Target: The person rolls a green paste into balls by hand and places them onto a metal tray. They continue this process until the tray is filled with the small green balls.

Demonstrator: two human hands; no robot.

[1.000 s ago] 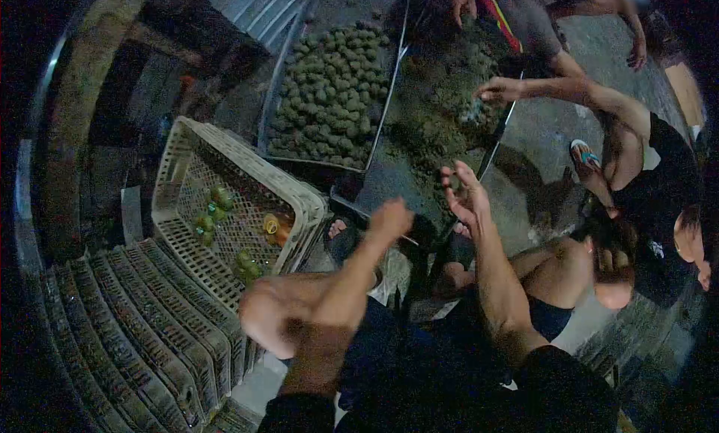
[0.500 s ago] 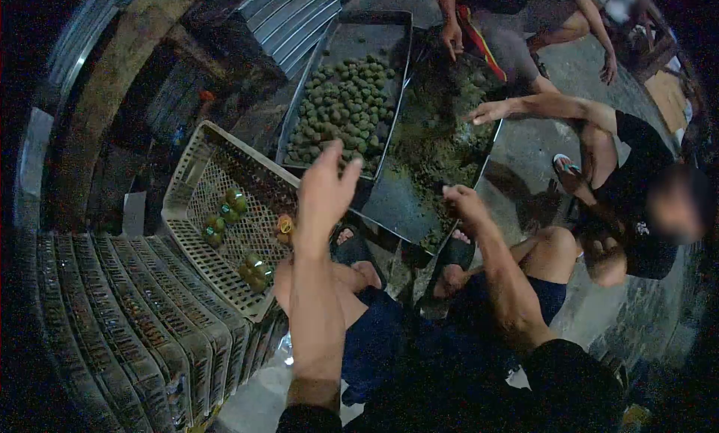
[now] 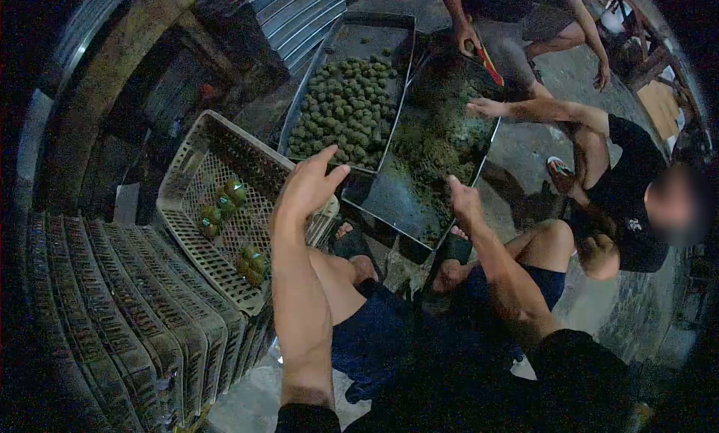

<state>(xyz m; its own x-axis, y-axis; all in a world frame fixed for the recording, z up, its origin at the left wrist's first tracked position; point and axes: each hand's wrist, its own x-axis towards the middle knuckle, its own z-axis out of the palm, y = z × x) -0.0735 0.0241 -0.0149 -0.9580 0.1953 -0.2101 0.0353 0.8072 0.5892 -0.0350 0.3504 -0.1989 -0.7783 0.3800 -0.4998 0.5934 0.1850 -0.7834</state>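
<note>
My left hand [image 3: 308, 184] is raised over the side of the plastic crate, near the close end of a tray [image 3: 410, 44] of round greenish-brown lumps [image 3: 348, 111]. Its thumb stands apart from the fingers, and nothing shows in it. My right hand [image 3: 466, 202] is at the near right part of a second metal tray [image 3: 382, 201], which holds loose crumbly greenish material [image 3: 434, 148]. The fingers of this hand are curled in; whatever they may hold is hidden.
A plastic crate [image 3: 176, 152] at the left holds several round greenish bundles [image 3: 232, 193] with shiny spots. Stacked crates [image 3: 112, 298] stand nearer. A co-worker's hand [image 3: 487, 107] reaches over the crumbly material; another person's hand [image 3: 466, 40] holds a red-and-yellow tool [image 3: 488, 65].
My left hand has moved left and slightly down, away from the lumps. My right hand has risen slightly, its fingers more curled. The other person's red-and-yellow tool has shifted.
</note>
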